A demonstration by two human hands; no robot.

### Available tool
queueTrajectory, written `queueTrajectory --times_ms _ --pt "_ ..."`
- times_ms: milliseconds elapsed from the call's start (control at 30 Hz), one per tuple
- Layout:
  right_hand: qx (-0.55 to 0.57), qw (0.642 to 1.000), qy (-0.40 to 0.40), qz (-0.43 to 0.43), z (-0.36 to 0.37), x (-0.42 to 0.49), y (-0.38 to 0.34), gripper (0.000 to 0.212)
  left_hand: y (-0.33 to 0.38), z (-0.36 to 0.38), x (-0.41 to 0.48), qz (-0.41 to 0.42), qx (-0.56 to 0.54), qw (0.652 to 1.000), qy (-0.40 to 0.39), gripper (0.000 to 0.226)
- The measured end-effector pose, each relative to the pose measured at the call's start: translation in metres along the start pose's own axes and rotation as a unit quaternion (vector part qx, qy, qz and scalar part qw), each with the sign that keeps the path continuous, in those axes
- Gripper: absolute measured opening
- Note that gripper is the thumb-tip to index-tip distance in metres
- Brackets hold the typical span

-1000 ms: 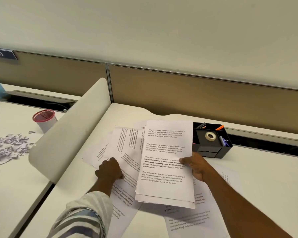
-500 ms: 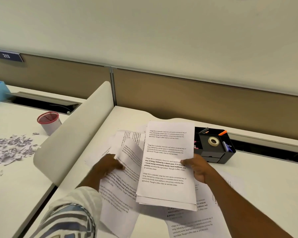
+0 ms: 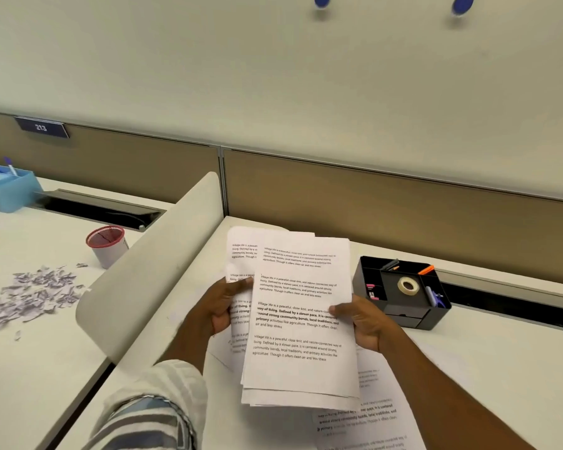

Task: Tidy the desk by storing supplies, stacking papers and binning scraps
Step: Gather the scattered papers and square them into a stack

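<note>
A stack of printed sheets is lifted above the white desk. My right hand grips the stack's right edge, thumb on top. My left hand holds another printed sheet that slips in behind the stack's left side. More printed sheets lie loose on the desk under and right of the stack. A black organiser at the right holds a tape roll, pens and small items. A heap of paper scraps lies on the neighbouring desk at the left.
A curved white divider separates the two desks. On the left desk stand a red mesh cup and a blue tray. A tan partition panel runs along the back, with cable slots beneath it.
My left hand picked a sheet off the desk and raised it against the stack's left side. The stack in my right hand rose higher. The view tilted up.
</note>
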State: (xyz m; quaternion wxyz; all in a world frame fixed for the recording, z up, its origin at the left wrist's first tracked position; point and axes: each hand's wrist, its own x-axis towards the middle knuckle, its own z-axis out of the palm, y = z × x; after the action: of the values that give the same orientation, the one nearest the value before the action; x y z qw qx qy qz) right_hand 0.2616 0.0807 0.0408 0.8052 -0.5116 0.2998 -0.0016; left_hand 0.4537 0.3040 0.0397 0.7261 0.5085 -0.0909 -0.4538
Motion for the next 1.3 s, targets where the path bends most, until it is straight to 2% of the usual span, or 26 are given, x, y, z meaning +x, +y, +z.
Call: queueTrajectory --times_ms 100,200,333,400,600,700,767,867,933,1133,1300 --pt "-0.008 1.000 0.024 0.004 0.000 0.003 -0.001 0.039 -0.009 0.013 0.003 -0.001 -0.010 1.000 0.010 0.048" --pt "-0.021 0.999 0.035 0.012 -0.002 0.003 -0.003 0.036 -0.015 0.020 0.006 -0.035 -0.016 0.999 0.009 0.049" --pt "-0.049 0.998 0.046 0.006 -0.002 0.000 -0.006 0.033 -0.025 0.027 0.007 -0.055 0.072 0.995 -0.037 0.056" --pt "-0.066 0.997 0.045 0.001 -0.001 -0.002 -0.007 0.030 -0.030 0.032 0.004 -0.062 0.105 0.992 -0.035 0.059" --pt "-0.081 0.995 0.061 -0.016 -0.017 -0.013 -0.008 0.020 -0.037 0.036 -0.003 -0.052 0.066 0.996 -0.022 0.053" --pt "-0.127 0.984 0.121 -0.006 -0.038 -0.023 -0.002 0.024 -0.038 0.033 -0.010 -0.050 0.041 0.998 -0.003 0.055" --pt "-0.250 0.950 0.184 0.023 -0.058 -0.026 0.011 0.025 -0.039 0.032 -0.017 -0.046 0.024 0.999 0.000 0.058" --pt "-0.479 0.834 0.268 0.054 -0.088 -0.035 0.034 0.028 -0.043 0.031 -0.024 -0.044 0.007 0.999 -0.003 0.056" --pt "-0.546 0.783 0.291 0.066 -0.099 -0.044 0.047 0.037 -0.048 0.030 -0.028 -0.048 0.007 0.999 0.005 0.056" --pt "-0.590 0.751 0.285 0.082 -0.097 -0.063 0.068 0.062 -0.065 0.035 -0.040 -0.065 0.022 0.997 0.024 0.060" --pt "-0.597 0.757 0.252 0.081 -0.090 -0.066 0.078 0.062 -0.075 0.045 -0.046 -0.078 0.016 0.997 0.019 0.059"
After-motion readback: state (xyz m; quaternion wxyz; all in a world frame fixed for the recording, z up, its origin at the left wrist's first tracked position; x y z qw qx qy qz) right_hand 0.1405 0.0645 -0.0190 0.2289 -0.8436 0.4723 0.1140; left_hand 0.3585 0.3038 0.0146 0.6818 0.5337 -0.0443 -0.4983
